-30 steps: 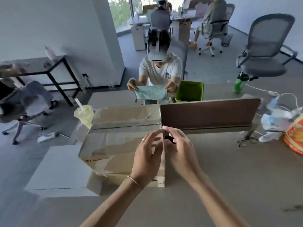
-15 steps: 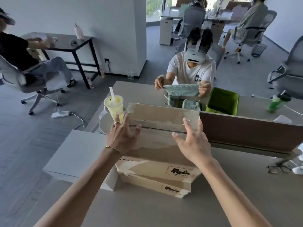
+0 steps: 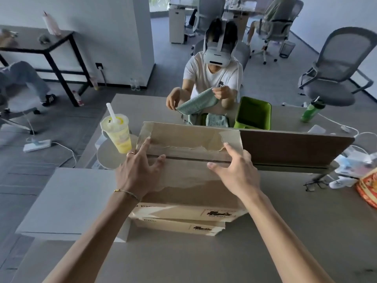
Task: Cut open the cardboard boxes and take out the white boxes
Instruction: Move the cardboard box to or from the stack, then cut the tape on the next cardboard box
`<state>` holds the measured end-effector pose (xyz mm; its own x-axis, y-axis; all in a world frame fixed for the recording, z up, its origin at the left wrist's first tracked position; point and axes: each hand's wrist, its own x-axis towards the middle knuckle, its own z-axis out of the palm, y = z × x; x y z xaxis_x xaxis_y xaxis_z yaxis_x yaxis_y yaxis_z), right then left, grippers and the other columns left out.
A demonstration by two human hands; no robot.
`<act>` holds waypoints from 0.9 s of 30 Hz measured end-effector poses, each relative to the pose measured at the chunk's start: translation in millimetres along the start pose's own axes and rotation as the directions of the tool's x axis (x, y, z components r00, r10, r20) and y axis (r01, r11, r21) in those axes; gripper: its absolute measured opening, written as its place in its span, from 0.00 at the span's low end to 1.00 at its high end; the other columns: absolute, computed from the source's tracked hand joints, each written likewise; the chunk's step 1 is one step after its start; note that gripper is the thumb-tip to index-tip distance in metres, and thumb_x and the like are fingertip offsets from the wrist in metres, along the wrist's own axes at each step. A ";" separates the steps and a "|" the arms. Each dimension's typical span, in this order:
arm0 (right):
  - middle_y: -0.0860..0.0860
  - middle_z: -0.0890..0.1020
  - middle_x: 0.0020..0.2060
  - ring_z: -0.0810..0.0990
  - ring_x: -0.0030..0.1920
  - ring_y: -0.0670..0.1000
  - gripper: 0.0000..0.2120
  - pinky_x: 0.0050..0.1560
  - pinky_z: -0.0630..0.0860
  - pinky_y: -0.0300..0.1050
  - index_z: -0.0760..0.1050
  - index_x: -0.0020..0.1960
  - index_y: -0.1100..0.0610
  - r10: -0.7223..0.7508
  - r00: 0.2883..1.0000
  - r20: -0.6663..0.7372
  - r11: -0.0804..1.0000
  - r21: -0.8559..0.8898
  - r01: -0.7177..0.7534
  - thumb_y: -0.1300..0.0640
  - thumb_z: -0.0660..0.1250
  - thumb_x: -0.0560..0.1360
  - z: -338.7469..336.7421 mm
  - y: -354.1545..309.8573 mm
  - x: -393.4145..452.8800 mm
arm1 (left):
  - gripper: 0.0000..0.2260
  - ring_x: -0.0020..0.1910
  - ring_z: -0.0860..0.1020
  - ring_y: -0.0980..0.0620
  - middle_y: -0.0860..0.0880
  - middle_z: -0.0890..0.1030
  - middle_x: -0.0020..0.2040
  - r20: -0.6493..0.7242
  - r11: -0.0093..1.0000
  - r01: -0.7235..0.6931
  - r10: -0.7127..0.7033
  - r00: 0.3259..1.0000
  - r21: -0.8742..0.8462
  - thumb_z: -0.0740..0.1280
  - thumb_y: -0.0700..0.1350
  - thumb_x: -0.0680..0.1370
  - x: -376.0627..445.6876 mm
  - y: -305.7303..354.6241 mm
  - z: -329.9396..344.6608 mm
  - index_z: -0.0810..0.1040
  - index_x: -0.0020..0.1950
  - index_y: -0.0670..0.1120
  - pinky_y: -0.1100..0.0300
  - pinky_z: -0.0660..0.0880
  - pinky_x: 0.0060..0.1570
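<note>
Head view: I see my left hand (image 3: pixel 137 170) and right hand (image 3: pixel 236 170) spread flat, fingers apart, on the top cardboard box (image 3: pixel 189 160) at frame centre; it sits stacked on a second cardboard box (image 3: pixel 179 226). A white box (image 3: pixel 69 201) lies touching the stack at lower left. A yellow drink cup (image 3: pixel 118 133) stands just beside the left fingers. A brown divider panel (image 3: pixel 295 146) blocks the desk beyond at right.
</note>
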<state>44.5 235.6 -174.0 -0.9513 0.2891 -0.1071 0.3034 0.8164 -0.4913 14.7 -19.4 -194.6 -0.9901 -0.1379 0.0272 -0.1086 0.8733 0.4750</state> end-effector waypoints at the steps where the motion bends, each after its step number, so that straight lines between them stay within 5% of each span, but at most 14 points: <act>1: 0.59 0.62 0.78 0.78 0.66 0.62 0.43 0.61 0.77 0.55 0.58 0.81 0.39 0.009 1.000 -0.017 1.000 0.005 -0.009 0.30 0.70 0.71 -5.7 5.9 -4.4 | 0.32 0.62 0.78 0.37 0.41 0.77 0.69 0.000 1.000 -0.015 0.015 1.000 -0.004 0.61 0.67 0.79 -1.7 5.6 0.3 0.58 0.81 0.61 0.46 0.75 0.55; 15: 0.57 0.68 0.75 0.76 0.69 0.60 0.42 0.60 0.76 0.54 0.63 0.79 0.39 0.136 0.973 -0.186 0.990 -0.007 -0.140 0.31 0.73 0.69 -104.9 174.3 -45.3 | 0.32 0.59 0.79 0.36 0.42 0.75 0.69 0.135 0.988 -0.149 0.151 0.979 -0.029 0.60 0.63 0.80 -89.8 157.2 75.7 0.54 0.82 0.62 0.48 0.73 0.55; 27: 0.55 0.65 0.73 0.78 0.65 0.61 0.41 0.64 0.76 0.57 0.61 0.79 0.40 0.108 0.994 -0.006 0.991 0.080 -0.107 0.36 0.75 0.70 -116.5 369.6 -57.8 | 0.32 0.58 0.79 0.40 0.45 0.77 0.63 0.132 0.998 0.032 -0.025 0.991 -0.046 0.64 0.62 0.78 -213.2 249.1 206.7 0.56 0.80 0.64 0.48 0.75 0.53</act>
<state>218.0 578.9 -248.7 -0.9126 0.3787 -0.1539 0.3981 0.7380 -0.5448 180.2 324.1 -263.9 -0.9901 -0.0971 -0.1010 -0.1356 0.8460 0.5156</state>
